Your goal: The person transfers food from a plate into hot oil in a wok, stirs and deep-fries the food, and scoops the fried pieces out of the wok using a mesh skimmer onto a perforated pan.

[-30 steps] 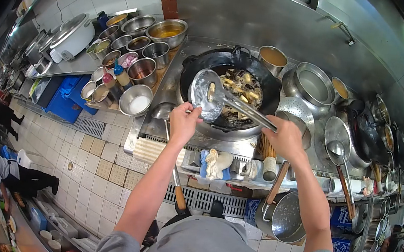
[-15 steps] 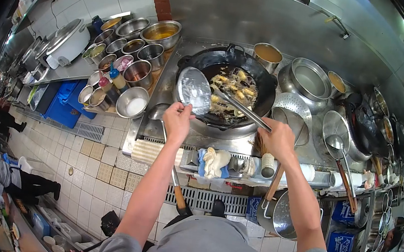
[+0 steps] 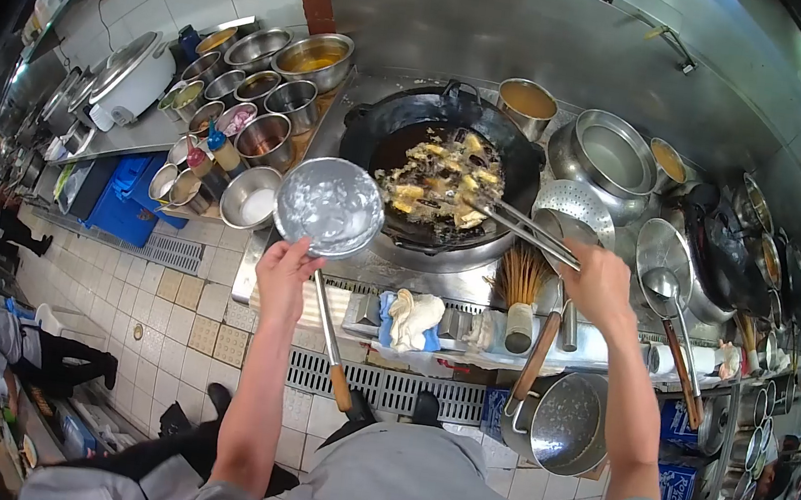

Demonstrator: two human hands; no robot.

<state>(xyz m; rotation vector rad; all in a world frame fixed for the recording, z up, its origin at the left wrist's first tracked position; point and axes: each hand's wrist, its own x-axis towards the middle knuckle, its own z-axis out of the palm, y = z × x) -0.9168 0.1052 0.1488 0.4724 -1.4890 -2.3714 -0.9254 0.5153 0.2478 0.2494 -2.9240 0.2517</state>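
My left hand (image 3: 284,274) grips the rim of a metal bowl (image 3: 328,206), tilted so that its inside, streaked with whitish residue, faces me. The bowl is left of a large black wok (image 3: 364,136) and overlaps its edge in view. My right hand (image 3: 598,284) is closed around metal tongs (image 3: 535,233), whose tips reach among the frying pieces (image 3: 444,177). These pieces are yellow and dark purple, in bubbling oil. Below the bowl runs a ladle's handle (image 3: 329,326); its head is hidden.
Several metal containers (image 3: 294,102) and squeeze bottles stand at left. A perforated strainer (image 3: 577,200), a bamboo brush (image 3: 519,285) and a stock pot (image 3: 564,425) are at right. Folded cloths (image 3: 414,320) lie on the front edge. A person (image 3: 106,489) is close at lower left.
My left hand has moved the bowl left and down, turning its inside toward me. My right hand has shifted right, and the tongs' arms now show apart. Another person has appeared at lower left.
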